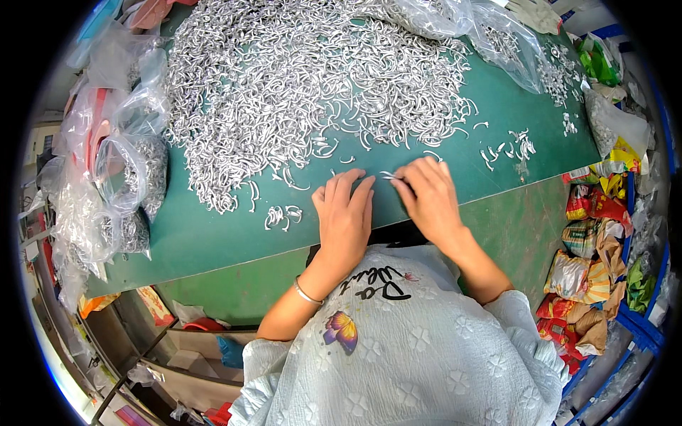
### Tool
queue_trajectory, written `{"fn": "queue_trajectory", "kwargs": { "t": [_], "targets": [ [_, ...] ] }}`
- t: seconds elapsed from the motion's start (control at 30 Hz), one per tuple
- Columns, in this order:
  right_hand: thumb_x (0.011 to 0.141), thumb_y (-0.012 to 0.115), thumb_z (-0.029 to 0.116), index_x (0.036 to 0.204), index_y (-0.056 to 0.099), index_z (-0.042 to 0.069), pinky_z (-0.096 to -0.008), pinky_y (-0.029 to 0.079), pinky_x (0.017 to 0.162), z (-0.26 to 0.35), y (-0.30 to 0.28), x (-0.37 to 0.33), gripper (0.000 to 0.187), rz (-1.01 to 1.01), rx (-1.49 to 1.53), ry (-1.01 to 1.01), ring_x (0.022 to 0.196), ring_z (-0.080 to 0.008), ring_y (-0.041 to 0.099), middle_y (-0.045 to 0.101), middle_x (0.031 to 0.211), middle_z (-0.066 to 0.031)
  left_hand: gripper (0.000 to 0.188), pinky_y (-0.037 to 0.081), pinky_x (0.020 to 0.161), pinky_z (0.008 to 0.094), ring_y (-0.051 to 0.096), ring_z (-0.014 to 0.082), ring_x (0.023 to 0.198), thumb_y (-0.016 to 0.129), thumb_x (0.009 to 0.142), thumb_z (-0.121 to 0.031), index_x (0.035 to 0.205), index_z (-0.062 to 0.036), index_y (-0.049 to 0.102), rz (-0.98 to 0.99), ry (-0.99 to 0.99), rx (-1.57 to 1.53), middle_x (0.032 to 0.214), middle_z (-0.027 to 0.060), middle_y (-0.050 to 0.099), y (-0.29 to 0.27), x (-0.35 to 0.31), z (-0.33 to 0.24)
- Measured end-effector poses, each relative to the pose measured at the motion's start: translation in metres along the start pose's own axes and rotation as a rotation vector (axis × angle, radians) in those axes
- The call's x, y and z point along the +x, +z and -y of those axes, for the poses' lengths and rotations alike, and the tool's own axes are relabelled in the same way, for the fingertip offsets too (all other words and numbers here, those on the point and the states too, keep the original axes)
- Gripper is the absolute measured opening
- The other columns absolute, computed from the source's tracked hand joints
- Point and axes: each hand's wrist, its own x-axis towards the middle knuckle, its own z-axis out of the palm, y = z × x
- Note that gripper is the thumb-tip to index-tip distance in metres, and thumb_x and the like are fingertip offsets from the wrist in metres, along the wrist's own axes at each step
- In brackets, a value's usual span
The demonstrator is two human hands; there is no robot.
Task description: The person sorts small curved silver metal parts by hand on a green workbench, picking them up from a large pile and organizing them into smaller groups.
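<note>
Close to the table's near edge, my two hands work side by side over the green tabletop. A small curved silver metal piece (387, 175) sticks out from the pinched thumb and fingers of my right hand (431, 197). My left hand (344, 214) has its fingers bent and thumb drawn in beside it; whatever its fingertips hold is too small to make out. Beyond both hands spreads a large heap of similar curved silver pieces (284, 92). A few of them form a small cluster (284, 216) left of my left hand, and another small group (510, 150) lies to the right.
Clear plastic bags of silver pieces (145, 170) crowd the table's left end. More bags (508, 46) lie at the far right, beside scattered small parts (560, 74). Blue shelving (639, 328) with colourful packages (579, 277) stands right of the green table (213, 259).
</note>
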Motion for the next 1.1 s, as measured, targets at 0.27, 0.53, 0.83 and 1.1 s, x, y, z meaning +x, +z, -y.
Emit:
{"fn": "queue_trajectory", "kwargs": {
  "t": [0.27,0.53,0.83,1.1],
  "targets": [
    [0.079,0.071,0.007,0.103,0.068,0.007,-0.0373,0.043,0.076,-0.014,-0.01,0.013,0.024,-0.012,0.104,-0.083,0.09,-0.0269,0.054,0.06,0.097,-0.0069,0.029,0.037,0.087,0.0389,0.056,0.0258,0.104,0.066,0.081,0.0,0.11,-0.0049,0.066,0.02,0.071,0.027,0.115,0.008,0.059,0.009,0.003,0.001],
    [0.08,0.072,0.007,0.09,0.067,0.006,-0.0381,0.04,0.073,-0.029,-0.019,-0.012,0.012,-0.051,0.008,-0.049,0.084,-0.027,0.054,0.058,0.088,-0.0065,0.024,0.038,0.085,0.0367,0.059,0.0226,0.096,0.068,0.08,0.001,0.104,-0.0046,0.068,-0.052,0.034,0.017,0.112,0.0068,0.062,0.013,0.006,0.02],
    [0.08,0.072,0.01,0.102,0.064,0.006,-0.0413,0.04,0.085,-0.071,-0.051,-0.025,0.024,-0.369,-0.441,0.26,0.099,-0.0311,0.052,0.058,0.104,-0.0122,0.028,0.037,0.09,0.0387,0.056,0.0256,0.107,0.067,0.081,0.001,0.108,-0.0049,0.067,-0.047,0.006,0.015,0.118,0.0071,0.06,0.011,0.013,0.007],
    [0.077,0.076,0.015,0.106,0.063,0.008,-0.046,0.034,0.095,-0.039,-0.019,-0.007,0.033,-0.175,-0.211,0.07,0.116,-0.0332,0.046,0.053,0.12,-0.0107,0.03,0.034,0.095,0.0406,0.054,0.0271,0.113,0.068,0.082,0.001,0.11,-0.0072,0.066,-0.035,0.039,0.046,0.121,0.0068,0.059,0.013,0.016,-0.002]
  ]
}}
